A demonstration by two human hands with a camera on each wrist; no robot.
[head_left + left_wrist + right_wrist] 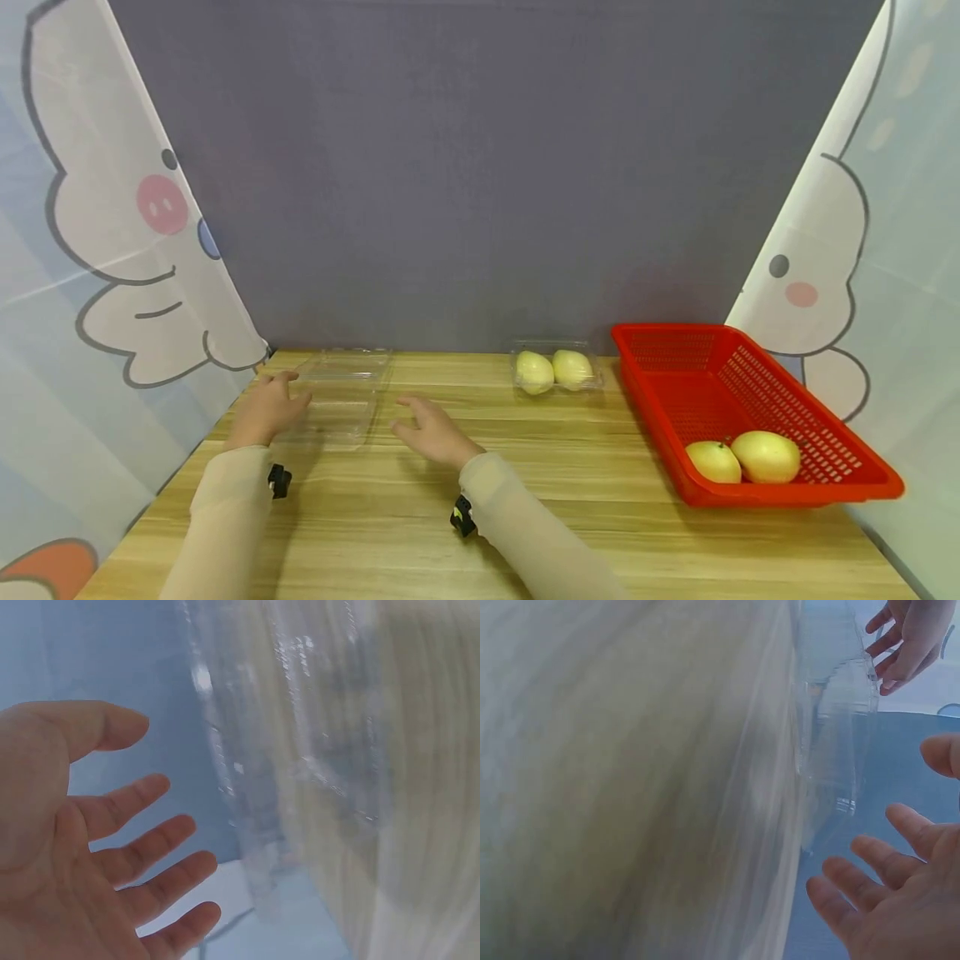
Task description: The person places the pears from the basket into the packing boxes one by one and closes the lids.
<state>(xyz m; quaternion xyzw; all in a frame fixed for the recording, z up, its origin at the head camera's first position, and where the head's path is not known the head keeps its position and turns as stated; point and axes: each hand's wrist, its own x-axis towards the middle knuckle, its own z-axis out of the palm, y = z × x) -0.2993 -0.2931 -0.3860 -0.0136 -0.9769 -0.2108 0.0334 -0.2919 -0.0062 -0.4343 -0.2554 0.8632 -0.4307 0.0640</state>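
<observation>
A clear plastic clamshell box [337, 408] lies opened out on the wooden table at the left, nothing visible inside it. My left hand [268, 408] hovers by its left side, fingers spread and loosely bent, holding nothing. In the left wrist view the palm [45, 855] faces the blurred, shiny plastic [307, 720] without visibly touching it. To the box's right, my right hand [433, 433] is held above the table, fingers apart and holding nothing. The right wrist view shows its relaxed fingers [885, 859] and, beyond the box [840, 742], the left hand.
At the back, a closed clear box [557, 343] holds two pale yellow fruits [572, 369]. A red perforated plastic basket [660, 442] stands at the right with two more such fruits [765, 457] near its front. A grey panel [480, 183] rises behind the table; printed curtains flank both sides.
</observation>
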